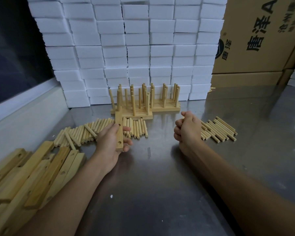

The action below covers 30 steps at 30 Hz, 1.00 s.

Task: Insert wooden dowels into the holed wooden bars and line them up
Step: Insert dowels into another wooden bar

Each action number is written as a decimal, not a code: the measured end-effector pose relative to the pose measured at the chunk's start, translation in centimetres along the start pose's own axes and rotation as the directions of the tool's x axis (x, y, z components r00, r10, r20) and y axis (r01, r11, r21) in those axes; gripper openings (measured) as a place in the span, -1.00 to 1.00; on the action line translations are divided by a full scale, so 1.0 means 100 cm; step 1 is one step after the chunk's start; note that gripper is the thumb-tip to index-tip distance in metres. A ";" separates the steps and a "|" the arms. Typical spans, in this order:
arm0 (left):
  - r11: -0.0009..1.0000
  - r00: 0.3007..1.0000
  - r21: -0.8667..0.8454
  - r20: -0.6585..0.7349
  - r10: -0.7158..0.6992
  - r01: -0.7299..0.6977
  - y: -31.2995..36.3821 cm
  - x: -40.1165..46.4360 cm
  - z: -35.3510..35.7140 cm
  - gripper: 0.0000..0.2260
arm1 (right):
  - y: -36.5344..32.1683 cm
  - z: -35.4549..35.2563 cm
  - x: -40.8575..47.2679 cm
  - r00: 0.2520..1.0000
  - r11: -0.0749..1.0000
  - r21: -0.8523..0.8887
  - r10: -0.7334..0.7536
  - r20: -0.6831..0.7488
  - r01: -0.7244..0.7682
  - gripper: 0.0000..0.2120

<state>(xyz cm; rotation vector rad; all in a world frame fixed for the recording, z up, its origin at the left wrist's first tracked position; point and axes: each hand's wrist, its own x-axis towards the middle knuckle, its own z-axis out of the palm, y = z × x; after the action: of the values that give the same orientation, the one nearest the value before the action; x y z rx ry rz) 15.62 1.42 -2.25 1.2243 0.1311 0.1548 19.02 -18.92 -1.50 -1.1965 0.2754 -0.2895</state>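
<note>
My left hand (109,142) grips a holed wooden bar (119,133) held lengthwise away from me. One dowel (119,99) stands upright in its far end, and two empty holes show nearer me. My right hand (187,128) hovers over the table with its fingers curled shut; I cannot see anything inside it. Behind the hands, finished bars (165,108) with upright dowels stand side by side. Loose dowels lie in a long heap (85,132) to the left and in a smaller heap (218,130) just right of my right hand.
A pile of empty holed bars (34,174) fills the near left corner of the steel table (157,184). A wall of white foam blocks (126,48) stands at the back, with cardboard boxes (255,40) at the right. A dark window (12,57) is on the left.
</note>
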 end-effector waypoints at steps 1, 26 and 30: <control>1.000 1.000 0.006 0.003 0.008 -0.008 0.000 0.000 0.000 -0.79 | 0.000 -0.001 -0.001 1.000 0.999 -0.027 -0.028 0.015 0.028 -0.78; 0.992 0.993 -0.068 0.074 -0.097 0.102 -0.005 -0.002 0.006 -0.84 | 0.013 0.001 -0.007 0.968 0.948 -0.241 -0.160 0.195 0.206 -0.78; 0.990 0.987 -0.086 0.124 -0.102 0.113 -0.005 -0.002 0.005 -0.79 | 0.012 0.007 -0.013 0.951 0.950 -0.220 -0.158 0.266 0.220 -0.82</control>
<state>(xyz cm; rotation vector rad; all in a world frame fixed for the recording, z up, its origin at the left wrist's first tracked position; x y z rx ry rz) 15.51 0.75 -2.59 1.1276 0.0847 -0.0070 18.13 -17.48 -2.30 -1.4959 -0.0239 -0.2765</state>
